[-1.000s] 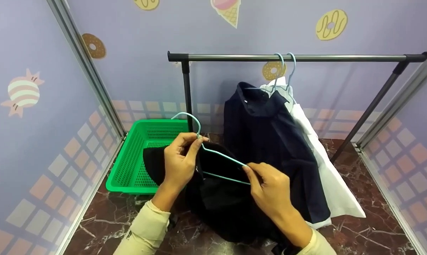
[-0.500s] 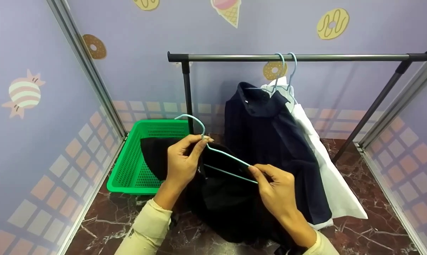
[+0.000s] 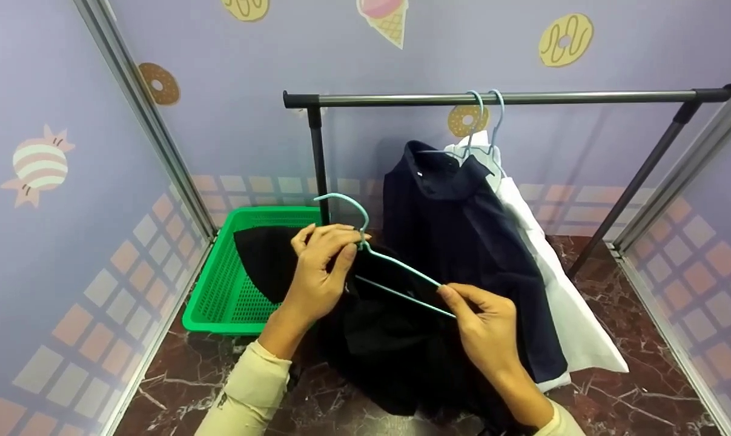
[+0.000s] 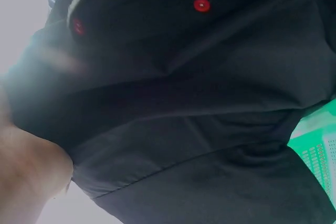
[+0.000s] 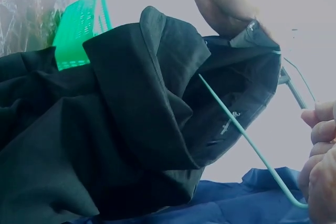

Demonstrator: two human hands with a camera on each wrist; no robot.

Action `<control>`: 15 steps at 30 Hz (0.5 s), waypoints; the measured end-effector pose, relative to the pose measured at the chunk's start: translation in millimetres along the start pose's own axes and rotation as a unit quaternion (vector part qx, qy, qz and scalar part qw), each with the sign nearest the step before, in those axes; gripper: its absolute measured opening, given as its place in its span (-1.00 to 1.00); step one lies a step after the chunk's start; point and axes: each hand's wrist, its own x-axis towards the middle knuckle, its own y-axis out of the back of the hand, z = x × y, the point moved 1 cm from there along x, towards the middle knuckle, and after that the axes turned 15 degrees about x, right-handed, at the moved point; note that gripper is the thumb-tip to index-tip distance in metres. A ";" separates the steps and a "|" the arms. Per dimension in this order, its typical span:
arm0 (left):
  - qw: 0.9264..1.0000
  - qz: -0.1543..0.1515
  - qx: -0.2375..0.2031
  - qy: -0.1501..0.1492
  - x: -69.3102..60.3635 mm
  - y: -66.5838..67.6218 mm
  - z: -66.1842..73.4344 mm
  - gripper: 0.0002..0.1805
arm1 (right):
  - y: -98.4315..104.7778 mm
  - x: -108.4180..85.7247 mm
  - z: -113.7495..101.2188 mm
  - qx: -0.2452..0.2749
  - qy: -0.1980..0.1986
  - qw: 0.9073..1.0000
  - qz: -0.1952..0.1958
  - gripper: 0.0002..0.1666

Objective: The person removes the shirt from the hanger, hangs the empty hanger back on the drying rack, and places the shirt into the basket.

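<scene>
A black shirt [image 3: 389, 363] with red buttons, seen close in the left wrist view, hangs bunched below my hands. Its left part is spread over one arm of a light blue wire hanger [image 3: 401, 265]; the other arm is outside the fabric. My left hand [image 3: 320, 272] pinches the shirt's collar together with the hanger's neck, just under the hook. With thumb and fingers my right hand [image 3: 483, 327] grips the hanger's bare right end. In the right wrist view the lower bar of the hanger [image 5: 252, 140] runs into the open collar [image 5: 231, 114].
Behind stands a clothes rack [image 3: 389, 100] with a navy shirt [image 3: 462, 230] and a white shirt [image 3: 577, 327] on hangers. A green plastic basket [image 3: 211, 290] sits on the marbled floor [image 3: 177, 381] at left, partly behind the black sleeve. Patterned walls enclose the sides.
Both hands have shifted rightward with the hanger, and its hook has moved right. The left fingers have spread a little at the collar. The black sleeve has risen slightly over the basket.
</scene>
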 end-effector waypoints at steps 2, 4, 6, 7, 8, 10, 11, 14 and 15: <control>1.000 -0.007 0.005 0.006 -0.4 -0.2 -1.0 -0.76 | 3.0 -0.7 0.5 0.001 -0.005 1.000 0.002 -0.85; 1.000 -0.011 0.009 0.010 -1.2 -0.4 -3.1 -0.76 | 5.7 -1.7 1.1 -0.002 -0.011 1.000 0.005 -0.86; 1.000 -0.017 0.013 0.014 -2.3 -0.4 -5.3 -0.76 | 8.3 -2.9 1.6 -0.004 -0.016 1.000 0.009 -0.86; 1.000 -0.020 0.015 0.014 -2.7 -0.3 -6.2 -0.76 | 9.5 -3.4 1.7 -0.003 -0.018 1.000 0.011 -0.86; 0.999 -0.024 0.017 0.015 -3.1 -0.3 -7.2 -0.76 | 10.8 -3.8 1.7 -0.003 -0.019 1.000 0.014 -0.86; 0.999 -0.030 0.017 0.016 -3.9 -0.6 -9.1 -0.76 | 13.3 -4.1 1.5 0.000 -0.020 1.000 0.018 -0.85; 0.999 -0.033 0.017 0.018 -3.9 -0.4 -9.5 -0.76 | 14.5 -4.2 1.4 0.003 -0.021 1.000 0.020 -0.85; 0.999 -0.034 0.014 0.023 -3.8 0.3 -11.2 -0.77 | 18.0 -4.0 1.2 0.003 -0.026 0.999 0.023 -0.85; 0.999 -0.031 0.014 0.025 -4.0 0.5 -12.2 -0.77 | 19.2 -4.0 1.4 0.003 -0.028 0.999 0.024 -0.85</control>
